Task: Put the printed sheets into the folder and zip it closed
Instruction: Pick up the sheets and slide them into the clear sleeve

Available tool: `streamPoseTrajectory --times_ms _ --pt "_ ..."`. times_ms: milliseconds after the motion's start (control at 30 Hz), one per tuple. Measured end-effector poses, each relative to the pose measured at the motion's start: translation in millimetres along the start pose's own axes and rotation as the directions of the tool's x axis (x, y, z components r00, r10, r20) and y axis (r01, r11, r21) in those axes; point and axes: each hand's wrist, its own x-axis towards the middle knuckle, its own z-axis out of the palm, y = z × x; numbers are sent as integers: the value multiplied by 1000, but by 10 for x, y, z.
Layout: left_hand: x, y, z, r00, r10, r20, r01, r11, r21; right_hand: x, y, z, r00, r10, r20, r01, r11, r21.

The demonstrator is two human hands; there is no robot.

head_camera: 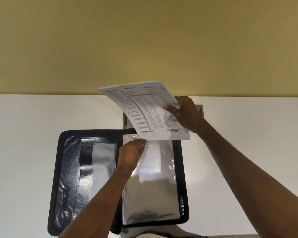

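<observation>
A black zip folder (67, 170) lies open flat on the white table. Its right half holds clear plastic sleeves (153, 194). My right hand (186, 114) grips the printed sheets (144, 110) by their right edge and holds them tilted above the folder's top right corner. The sheets' lower edge is at the mouth of the top sleeve. My left hand (131, 155) pinches the upper edge of that sleeve, lifting it just below the sheets.
The white table (24, 134) runs back to a yellow wall (144, 40). A grey recessed hatch (199, 110) in the tabletop sits behind the folder, partly hidden by the sheets and my right hand.
</observation>
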Motion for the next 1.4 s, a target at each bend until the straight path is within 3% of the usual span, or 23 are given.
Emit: streamPoseTrajectory --times_ms 167,367,500,733,900,967,1133,1267,1400 --pt "37 54 4 1000 -4 -3 4 1000 7 174 5 157 995 2 95 0 1000 -24" --pt "162 234 68 978 -77 194 63 995 76 343 6 295 989 16 148 -37 989 141" --pt "270 507 164 969 -82 235 65 995 79 442 60 353 981 61 181 -99 973 207" --pt "380 968 339 977 -125 170 113 990 79 500 104 386 972 64 225 -118 964 239" --pt "432 1234 264 907 -263 330 228 963 142 484 124 404 972 45 230 -105 961 256" --pt "395 1276 224 892 -199 406 112 967 228 490 136 412 971 38 236 -103 957 270" --pt "455 1347 310 937 -149 317 11 916 401 528 147 458 968 49 245 -116 957 267" --pt "455 1252 354 972 26 235 -119 913 389 573 146 510 965 103 240 -168 949 267" --pt "499 1090 445 957 240 166 -286 885 368 600 173 540 956 153 249 -221 938 269"
